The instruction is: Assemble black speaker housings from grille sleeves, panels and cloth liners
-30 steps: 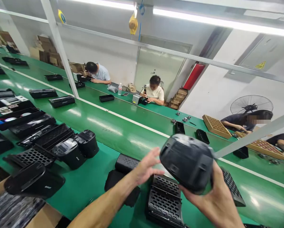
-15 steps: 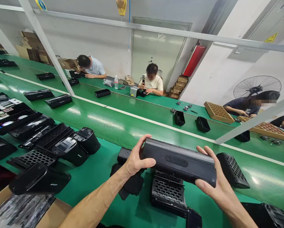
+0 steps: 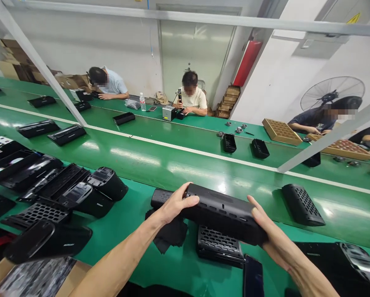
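Note:
Both my hands hold a long black speaker housing level above the green bench. My left hand grips its left end, thumb on top. My right hand wraps round its right end. Under the housing lie a black perforated grille and a black cloth. Another black speaker body lies just behind my left hand.
Several black housings and grilles crowd the bench at left. A grille piece lies at right, a dark phone-like slab near the front edge. Beyond runs a green conveyor; people sit at the far bench beside cardboard trays.
The housing was end-on in my right hand alone. My left hand took its left end, it turned sideways, and it has since come lower and rolled, showing a ribbed side.

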A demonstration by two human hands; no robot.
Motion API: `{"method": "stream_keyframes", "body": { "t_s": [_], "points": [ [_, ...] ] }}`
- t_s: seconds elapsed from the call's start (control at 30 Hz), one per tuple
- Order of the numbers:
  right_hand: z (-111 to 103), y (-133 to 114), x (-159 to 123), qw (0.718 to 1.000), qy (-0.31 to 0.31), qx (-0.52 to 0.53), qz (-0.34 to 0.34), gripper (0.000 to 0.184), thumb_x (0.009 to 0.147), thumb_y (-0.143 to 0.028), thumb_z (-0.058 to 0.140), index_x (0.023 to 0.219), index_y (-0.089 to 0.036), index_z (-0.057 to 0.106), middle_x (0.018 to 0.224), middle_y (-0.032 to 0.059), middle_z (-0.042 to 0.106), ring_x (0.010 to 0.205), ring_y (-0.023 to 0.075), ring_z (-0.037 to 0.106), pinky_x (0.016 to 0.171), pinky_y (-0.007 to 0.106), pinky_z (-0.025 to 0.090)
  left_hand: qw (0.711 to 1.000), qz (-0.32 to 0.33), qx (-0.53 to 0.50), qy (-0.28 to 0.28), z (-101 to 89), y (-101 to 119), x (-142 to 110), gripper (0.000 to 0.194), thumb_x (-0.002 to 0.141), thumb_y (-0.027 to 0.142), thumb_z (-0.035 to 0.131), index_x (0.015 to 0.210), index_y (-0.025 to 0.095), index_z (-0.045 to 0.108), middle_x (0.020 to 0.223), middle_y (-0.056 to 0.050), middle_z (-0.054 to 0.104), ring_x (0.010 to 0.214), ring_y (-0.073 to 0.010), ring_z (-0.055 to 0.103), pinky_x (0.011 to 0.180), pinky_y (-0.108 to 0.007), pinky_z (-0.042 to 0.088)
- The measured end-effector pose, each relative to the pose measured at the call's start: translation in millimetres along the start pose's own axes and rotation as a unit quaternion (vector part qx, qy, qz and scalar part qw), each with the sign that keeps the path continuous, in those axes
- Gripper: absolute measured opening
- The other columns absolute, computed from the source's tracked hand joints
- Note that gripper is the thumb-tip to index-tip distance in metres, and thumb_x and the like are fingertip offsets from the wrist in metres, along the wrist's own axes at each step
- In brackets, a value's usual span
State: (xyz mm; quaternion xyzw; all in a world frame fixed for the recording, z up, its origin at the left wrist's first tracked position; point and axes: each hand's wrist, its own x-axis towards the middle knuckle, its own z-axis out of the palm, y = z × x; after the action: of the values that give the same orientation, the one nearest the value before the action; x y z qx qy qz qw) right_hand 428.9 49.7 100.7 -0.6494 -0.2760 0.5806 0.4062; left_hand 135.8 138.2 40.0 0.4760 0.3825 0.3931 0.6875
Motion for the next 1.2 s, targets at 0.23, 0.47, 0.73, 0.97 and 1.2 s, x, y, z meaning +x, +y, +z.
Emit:
{"method": "stream_keyframes", "body": {
  "t_s": [0.23,0.47,0.73,0.97,1.2],
  "points": [
    [-8,34,23,0.998,0.024,0.062,-0.02,0.086,0.077,-0.06,0.086,0.151,-0.03,0.052,0.127,0.0082,0.077,0.118,0.0333,0.072,0.097,0.04,0.058,0.988,-0.139,-0.045,0.043,13.4,-28,1,0.071,0.085,0.069,0.072,0.139,0.024,0.061,0.143,-0.014,0.066,0.132,-0.0355,0.061,0.107,-0.048,0.051],
    [-18,41,36,0.996,0.045,0.067,0.027,0.075,0.076,-0.063,0.086,0.138,-0.027,0.065,0.122,0.006,0.08,0.119,0.0321,0.072,0.095,0.038,0.06,0.988,-0.122,-0.094,0.016,17.1,-39,4,0.082,0.08,0.049,0.082,0.151,0.022,0.051,0.129,-0.011,0.073,0.119,-0.0301,0.068,0.103,-0.042,0.053],
    [-29,49,42,0.994,-0.006,0.104,0.033,0.083,0.081,-0.062,0.081,0.153,-0.037,0.049,0.154,0.0082,0.06,0.126,0.0374,0.066,0.087,0.05,0.064,0.987,-0.14,-0.074,-0.019,14.5,-36,15,0.102,0.08,0.052,0.084,0.165,0.028,0.033,0.146,-0.014,0.064,0.129,-0.0331,0.063,0.106,-0.046,0.052],
    [-37,55,46,0.992,-0.055,0.11,-0.024,0.082,0.085,-0.049,0.083,0.155,-0.035,0.041,0.162,0.0136,0.048,0.134,0.0365,0.06,0.097,0.051,0.059,0.993,-0.081,-0.066,-0.058,6.2,-43,20,0.12,0.074,0.04,0.091,0.169,0.025,0.02,0.153,-0.017,0.057,0.138,-0.034,0.055,0.114,-0.044,0.046],
    [-57,42,109,0.995,-0.047,0.091,0.01,0.059,0.082,-0.052,0.085,0.132,-0.031,0.062,0.129,0.011,0.071,0.094,0.0273,0.071,0.066,0.037,0.062,0.995,-0.093,0.031,-0.029,19.4,-37,66,0.124,0.073,0.049,0.091,0.17,0.028,0.016,0.154,-0.019,0.054,0.125,-0.0355,0.064,0.103,-0.048,0.054]
  ]
}}
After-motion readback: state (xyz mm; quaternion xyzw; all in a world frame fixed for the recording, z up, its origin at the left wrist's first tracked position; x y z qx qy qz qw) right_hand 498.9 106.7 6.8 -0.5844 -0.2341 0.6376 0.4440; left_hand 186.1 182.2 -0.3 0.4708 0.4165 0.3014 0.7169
